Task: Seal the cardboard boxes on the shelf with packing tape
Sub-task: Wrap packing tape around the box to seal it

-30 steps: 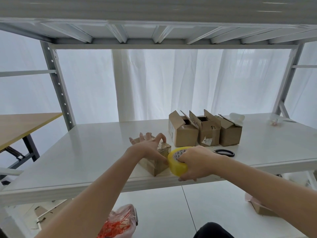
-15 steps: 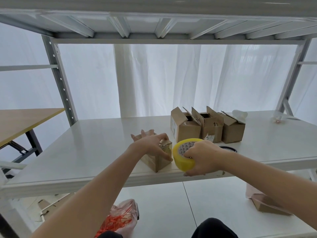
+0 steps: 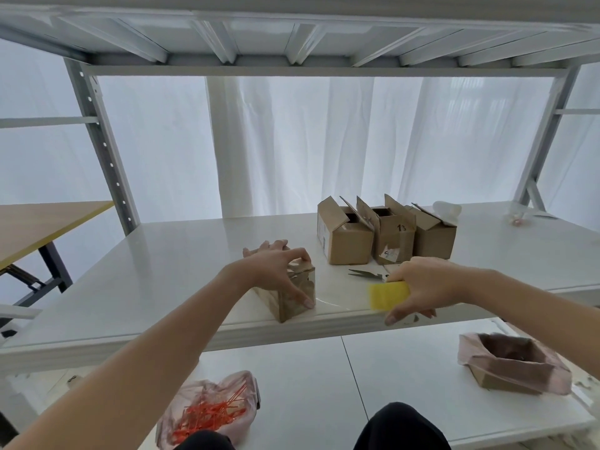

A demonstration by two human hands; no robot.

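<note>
Cardboard boxes [image 3: 393,238] on the white shelf [image 3: 156,274], sealing in progress. Three boxes stand in a row at the rear right, touching one another, flaps up; I see no tape closing their tops. A fourth, the near box [image 3: 292,300], sits apart from them at the shelf's front edge, flaps down. My left hand [image 3: 276,271] holds it steady, fingers curved over the top and thumb pressed against the side that faces me. My right hand [image 3: 425,284] is closed round the yellow tape roll [image 3: 388,295], held off to the right of that box, just above the shelf edge. A clear strip [image 3: 337,303] runs taut from the box's side to the roll, uncut. Scissors [image 3: 367,274] lie on the shelf between the row and the roll. Judged progress: the first seal is partly laid and awaits cutting; the three rear boxes remain to be closed and taped.
</note>
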